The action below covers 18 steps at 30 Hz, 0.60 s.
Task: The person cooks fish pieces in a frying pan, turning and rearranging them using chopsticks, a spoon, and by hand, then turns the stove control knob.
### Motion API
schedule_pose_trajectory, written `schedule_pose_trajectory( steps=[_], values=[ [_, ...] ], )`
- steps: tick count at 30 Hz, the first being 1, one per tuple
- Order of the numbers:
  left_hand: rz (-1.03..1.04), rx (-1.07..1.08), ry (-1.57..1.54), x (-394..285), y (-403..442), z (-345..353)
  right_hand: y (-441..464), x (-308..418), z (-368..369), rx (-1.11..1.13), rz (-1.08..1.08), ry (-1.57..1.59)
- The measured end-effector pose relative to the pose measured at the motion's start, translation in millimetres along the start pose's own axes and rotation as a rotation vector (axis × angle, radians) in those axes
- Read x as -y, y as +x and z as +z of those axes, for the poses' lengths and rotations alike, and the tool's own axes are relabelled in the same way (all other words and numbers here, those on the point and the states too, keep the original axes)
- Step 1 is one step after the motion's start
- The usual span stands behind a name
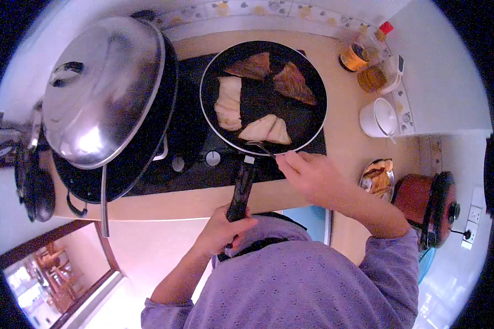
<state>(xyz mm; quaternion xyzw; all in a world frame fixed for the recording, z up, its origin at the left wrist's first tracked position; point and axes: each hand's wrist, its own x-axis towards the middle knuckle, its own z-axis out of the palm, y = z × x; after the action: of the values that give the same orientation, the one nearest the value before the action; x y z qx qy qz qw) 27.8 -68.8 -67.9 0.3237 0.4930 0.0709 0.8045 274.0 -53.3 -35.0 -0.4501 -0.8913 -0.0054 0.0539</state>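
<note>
My left hand (225, 230) is wrapped around the black handle (243, 189) of a frying pan (258, 104) on the stove. In the pan lie two browned pieces of food (294, 83) at the back and right, and two pale pieces (229, 102) at the left and front. They look like fish, though I cannot be sure. My right hand (306, 174) is closed on a small metal utensil (266, 148), a fork or a spoon. Its tip is over the pan's near rim, close to the front pale piece (265, 130). My right fingers hide its handle.
A large wok (93, 186) with a tilted metal lid (107, 93) stands left on the black cooktop (187, 137). To the right are bottles (355, 57), a white container (377, 118), a plate of food (377, 178) and a red-brown cooker (422, 203). Dark pans (37, 192) hang at the left.
</note>
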Motion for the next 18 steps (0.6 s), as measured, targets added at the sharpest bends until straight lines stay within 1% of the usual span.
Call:
schedule_pose_trajectory(
  steps=[1,5,7,10,13,18],
  values=[
    [-0.001,0.018,-0.002,-1,-1,0,0,1,4,-0.062,-0.008,0.014],
    [-0.018,0.040,0.024,-7,-3,0,1,2,4,-0.051,-0.047,0.025],
    [-0.012,0.052,0.007,-7,-3,0,-1,6,4,0.170,-0.004,0.070],
    [-0.015,0.059,0.009,-8,-3,0,2,13,5,0.116,-0.033,0.019],
    [-0.029,0.050,0.025,-10,-4,0,2,15,9,0.055,-0.021,0.038],
    [-0.025,0.035,0.016,-7,-4,2,4,16,19,0.079,0.040,0.035]
  ],
)
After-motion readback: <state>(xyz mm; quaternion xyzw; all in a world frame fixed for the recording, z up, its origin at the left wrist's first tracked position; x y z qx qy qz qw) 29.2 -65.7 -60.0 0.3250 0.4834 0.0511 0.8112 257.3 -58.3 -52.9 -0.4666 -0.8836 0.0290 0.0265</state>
